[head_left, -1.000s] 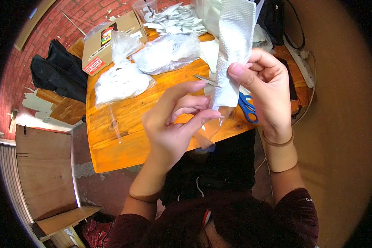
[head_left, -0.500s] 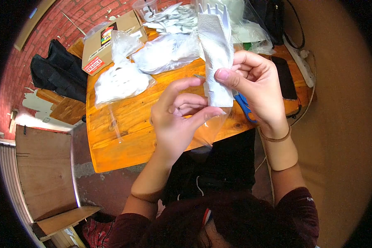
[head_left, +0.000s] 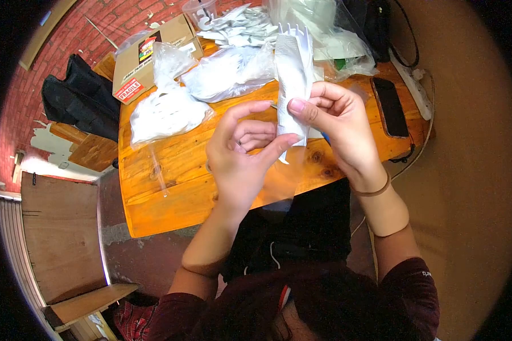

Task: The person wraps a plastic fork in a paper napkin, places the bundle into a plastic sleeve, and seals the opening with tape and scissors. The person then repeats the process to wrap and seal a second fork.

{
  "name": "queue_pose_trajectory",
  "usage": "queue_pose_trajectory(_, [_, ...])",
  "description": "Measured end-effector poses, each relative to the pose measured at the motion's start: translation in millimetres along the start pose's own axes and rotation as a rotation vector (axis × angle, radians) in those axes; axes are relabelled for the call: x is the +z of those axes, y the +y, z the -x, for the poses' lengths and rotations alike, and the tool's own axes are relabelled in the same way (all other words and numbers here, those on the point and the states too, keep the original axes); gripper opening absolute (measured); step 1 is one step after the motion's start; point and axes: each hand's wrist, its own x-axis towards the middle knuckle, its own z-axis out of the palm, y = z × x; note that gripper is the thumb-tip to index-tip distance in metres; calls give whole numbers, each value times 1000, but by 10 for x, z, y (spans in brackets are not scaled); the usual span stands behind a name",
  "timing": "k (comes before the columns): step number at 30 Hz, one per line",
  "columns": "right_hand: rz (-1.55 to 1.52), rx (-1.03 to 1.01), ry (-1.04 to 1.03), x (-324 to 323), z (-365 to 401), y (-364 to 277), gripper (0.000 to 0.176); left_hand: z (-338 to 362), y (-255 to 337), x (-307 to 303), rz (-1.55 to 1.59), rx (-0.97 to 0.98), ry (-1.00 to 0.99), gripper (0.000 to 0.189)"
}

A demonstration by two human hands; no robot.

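My right hand (head_left: pixel 338 122) pinches a folded white paper napkin (head_left: pixel 290 79) wrapped around a white plastic fork (head_left: pixel 297 29), whose tines stick out at the top. My left hand (head_left: pixel 240 158) holds a clear plastic sleeve (head_left: pixel 287 170) just below the napkin's lower end; its thumb and forefinger touch the sleeve's mouth. Both hands are raised above the orange wooden table (head_left: pixel 170 170).
On the table lie clear bags of white items (head_left: pixel 168 108), a cardboard box with a FRAGILE label (head_left: pixel 142 59), a pile of white cutlery (head_left: pixel 242 28), a plastic cup (head_left: pixel 201 11), a black phone (head_left: pixel 390 107) and a power strip (head_left: pixel 412 82). A black bag (head_left: pixel 79 99) lies on the floor at left.
The napkin has been folded narrower around the fork and moved left and down toward the sleeve. My right hand shifted left, uncovering the phone and hiding the blue scissors.
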Motion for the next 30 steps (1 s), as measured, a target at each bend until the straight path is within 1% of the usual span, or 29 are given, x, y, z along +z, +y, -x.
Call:
queue_pose_trajectory(5, [-81,19,130,69,80,133,12,8,-80,44,-409,305,90,51])
queue_pose_trajectory(8, [-129,16,137,46,70,112,11,9,18,113,-67,130,127,44])
queue_pose_trajectory(11, [-126,-1,175,30,48,41,11,-23,30,54,232,-77,115,37])
queue_pose_trajectory(14, [-130,-18,150,1,40,3,12,-11,-55,-121,173,-307,-101,29])
queue_pose_trajectory(17, [-118,-27,124,-1,29,30,12,-5,-72,-144,254,-421,-209,27])
queue_pose_trajectory(20, [-121,11,110,24,43,12,11,-18,-71,-144,299,-427,-230,24])
queue_pose_trajectory(23, [-126,24,103,7,68,16,11,-28,-91,-123,315,-389,-219,25])
queue_pose_trajectory(26, [-125,44,77,15,125,35,10,-28,-64,-37,377,-354,-121,24])
queue_pose_trajectory(29, [-23,58,52,-15,117,16,17,-13,-43,-12,361,-353,-79,24])
queue_pose_trajectory(30, [22,1,82,-3,100,1,20,-1,-45,-13,317,-330,-72,24])
